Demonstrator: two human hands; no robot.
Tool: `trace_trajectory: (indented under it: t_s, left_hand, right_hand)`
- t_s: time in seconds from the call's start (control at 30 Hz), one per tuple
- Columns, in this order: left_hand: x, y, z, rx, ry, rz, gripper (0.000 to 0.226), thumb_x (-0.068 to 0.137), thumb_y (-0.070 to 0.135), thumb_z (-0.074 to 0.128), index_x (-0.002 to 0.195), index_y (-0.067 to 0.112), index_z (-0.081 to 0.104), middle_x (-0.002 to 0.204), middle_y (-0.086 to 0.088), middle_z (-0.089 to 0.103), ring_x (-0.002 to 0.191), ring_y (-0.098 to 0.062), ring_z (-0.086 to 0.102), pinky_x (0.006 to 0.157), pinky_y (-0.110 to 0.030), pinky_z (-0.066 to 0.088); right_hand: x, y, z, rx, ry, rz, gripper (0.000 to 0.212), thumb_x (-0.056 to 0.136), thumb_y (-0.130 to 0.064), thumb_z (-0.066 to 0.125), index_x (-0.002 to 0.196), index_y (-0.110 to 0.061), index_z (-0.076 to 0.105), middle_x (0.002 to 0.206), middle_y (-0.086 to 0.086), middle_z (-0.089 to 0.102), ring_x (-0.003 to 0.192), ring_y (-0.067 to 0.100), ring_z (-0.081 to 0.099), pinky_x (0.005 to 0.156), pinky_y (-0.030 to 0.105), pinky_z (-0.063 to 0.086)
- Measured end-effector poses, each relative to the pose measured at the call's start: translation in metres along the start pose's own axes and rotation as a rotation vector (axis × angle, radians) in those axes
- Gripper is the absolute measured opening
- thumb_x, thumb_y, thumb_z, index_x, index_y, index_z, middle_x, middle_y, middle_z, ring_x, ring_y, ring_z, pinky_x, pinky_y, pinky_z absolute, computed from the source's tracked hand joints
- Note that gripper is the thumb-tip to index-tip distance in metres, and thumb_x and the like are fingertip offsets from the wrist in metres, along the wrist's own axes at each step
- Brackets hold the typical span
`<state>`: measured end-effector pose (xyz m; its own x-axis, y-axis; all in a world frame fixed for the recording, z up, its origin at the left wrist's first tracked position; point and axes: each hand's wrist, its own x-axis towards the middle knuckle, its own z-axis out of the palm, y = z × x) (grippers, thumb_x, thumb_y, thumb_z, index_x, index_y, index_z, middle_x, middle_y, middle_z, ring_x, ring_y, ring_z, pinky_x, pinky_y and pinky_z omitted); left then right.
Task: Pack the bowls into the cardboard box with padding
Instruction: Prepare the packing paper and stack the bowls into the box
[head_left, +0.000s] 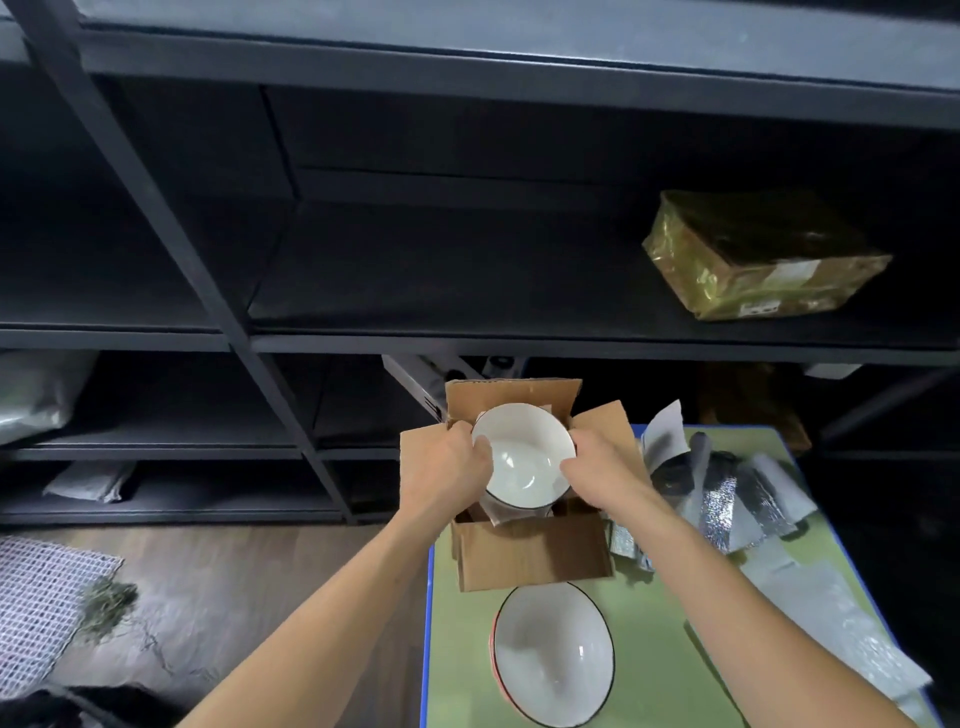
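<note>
Two hands held one white bowl (522, 457) at the mouth of the cardboard box (535, 556), in the lower middle of the frame; the left hand (447, 467) gripped its left rim and the right hand (597, 467) its right rim, fingers (480, 447) curled and clamped on the edge; the step in hand looked like lowering this bowl into the box, where a scrap of wrapping showed beneath it; the next move probably called for a level, slow descent past the upright flaps (511, 395), which crowded both wrists; a second bowl (553, 654) sat on the green table (457, 649) just below the box, not yet packed; silvery padding (727, 499) lay loose at the right, near the box; a gold-wrapped parcel (763, 260) rested on the dark shelf (467, 332) at upper right; a mesh mat (41, 597) lay on the floor at lower left.
</note>
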<state>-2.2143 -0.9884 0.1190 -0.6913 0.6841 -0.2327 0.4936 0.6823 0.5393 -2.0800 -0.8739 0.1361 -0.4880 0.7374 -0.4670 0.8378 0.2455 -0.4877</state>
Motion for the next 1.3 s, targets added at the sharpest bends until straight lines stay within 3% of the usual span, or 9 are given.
trace_trajectory:
  t_s: [0.1, 0.2, 0.27, 0.33, 0.4, 0.57, 0.77, 1.0, 1.3]
  left_hand:
    - [0.001, 0.007, 0.008, 0.058, -0.08, -0.069, 0.03, 0.099, 0.041, 0.037, 0.102, 0.014, 0.05, 0.088, 0.006, 0.061, 0.073, -0.013, 0.057, 0.055, -0.027, 0.036]
    - [0.007, 0.018, 0.021, -0.051, -0.242, -0.191, 0.036, 0.103, 0.029, 0.04, 0.129, 0.004, 0.037, 0.122, -0.012, 0.062, 0.107, -0.029, 0.062, 0.078, -0.033, 0.046]
    - [0.016, 0.021, 0.032, -0.088, -0.286, -0.27, 0.044, 0.101, 0.028, 0.042, 0.136, 0.003, 0.031, 0.135, -0.017, 0.055, 0.121, -0.033, 0.056, 0.095, -0.038, 0.046]
    - [0.019, 0.025, 0.038, -0.072, -0.314, -0.344, 0.05, 0.101, 0.026, 0.043, 0.141, 0.003, 0.026, 0.145, -0.018, 0.044, 0.131, -0.034, 0.047, 0.105, -0.038, 0.039]
    - [0.021, 0.027, 0.044, -0.053, -0.334, -0.391, 0.053, 0.102, 0.025, 0.044, 0.144, 0.003, 0.022, 0.151, -0.019, 0.033, 0.138, -0.033, 0.039, 0.108, -0.036, 0.034]
    - [0.022, 0.031, 0.053, -0.001, -0.341, -0.422, 0.056, 0.102, 0.021, 0.042, 0.147, 0.0, 0.015, 0.153, -0.018, 0.027, 0.138, -0.031, 0.037, 0.107, -0.035, 0.034]
    - [0.016, 0.03, 0.062, 0.068, -0.311, -0.342, 0.059, 0.1, 0.024, 0.046, 0.146, -0.002, 0.02, 0.147, -0.021, 0.033, 0.136, -0.036, 0.038, 0.11, -0.04, 0.033]
    - [0.017, 0.02, 0.077, 0.339, -0.3, -0.184, 0.052, 0.101, 0.024, 0.034, 0.141, -0.009, 0.032, 0.142, -0.024, 0.039, 0.125, -0.036, 0.038, 0.105, -0.044, 0.029]
    - [0.02, 0.012, 0.071, 0.259, -0.311, -0.177, 0.053, 0.099, 0.016, 0.04, 0.143, -0.01, 0.025, 0.145, -0.022, 0.035, 0.13, -0.034, 0.038, 0.106, -0.038, 0.037]
  right_hand:
    - [0.014, -0.006, 0.018, -0.07, 0.008, 0.037, 0.031, 0.094, -0.002, 0.046, 0.125, -0.002, 0.048, 0.103, 0.015, 0.058, 0.081, 0.026, 0.051, 0.063, 0.031, 0.041]
    - [0.02, -0.002, 0.029, -0.178, -0.015, 0.082, 0.04, 0.097, -0.004, 0.045, 0.136, 0.0, 0.037, 0.078, 0.006, 0.045, 0.062, 0.018, 0.045, 0.048, 0.029, 0.031]
    - [0.02, 0.0, 0.033, -0.244, -0.041, 0.073, 0.048, 0.097, -0.006, 0.044, 0.142, 0.002, 0.03, 0.074, 0.006, 0.043, 0.06, 0.018, 0.046, 0.046, 0.029, 0.028]
    - [0.021, 0.0, 0.037, -0.29, -0.089, 0.066, 0.054, 0.099, -0.008, 0.044, 0.147, 0.003, 0.022, 0.087, 0.011, 0.055, 0.078, 0.027, 0.058, 0.054, 0.031, 0.035]
    - [0.023, 0.001, 0.041, -0.303, -0.131, 0.08, 0.06, 0.1, -0.01, 0.043, 0.15, 0.004, 0.014, 0.119, 0.019, 0.061, 0.107, 0.035, 0.061, 0.068, 0.034, 0.039]
    - [0.034, 0.004, 0.05, -0.328, -0.146, 0.088, 0.06, 0.099, -0.008, 0.045, 0.149, 0.007, 0.013, 0.137, 0.023, 0.052, 0.123, 0.036, 0.055, 0.085, 0.04, 0.044]
    - [0.039, 0.004, 0.057, -0.309, -0.127, 0.092, 0.063, 0.096, -0.006, 0.053, 0.148, 0.008, 0.02, 0.148, 0.023, 0.039, 0.134, 0.035, 0.045, 0.103, 0.036, 0.041]
    - [0.041, 0.005, 0.062, -0.381, -0.142, 0.048, 0.073, 0.095, -0.01, 0.057, 0.149, 0.013, 0.014, 0.148, 0.027, 0.036, 0.133, 0.036, 0.047, 0.101, 0.034, 0.042]
    - [0.043, 0.004, 0.058, -0.537, -0.139, -0.033, 0.063, 0.094, 0.001, 0.054, 0.148, 0.006, 0.022, 0.143, 0.024, 0.045, 0.131, 0.036, 0.05, 0.101, 0.038, 0.044]
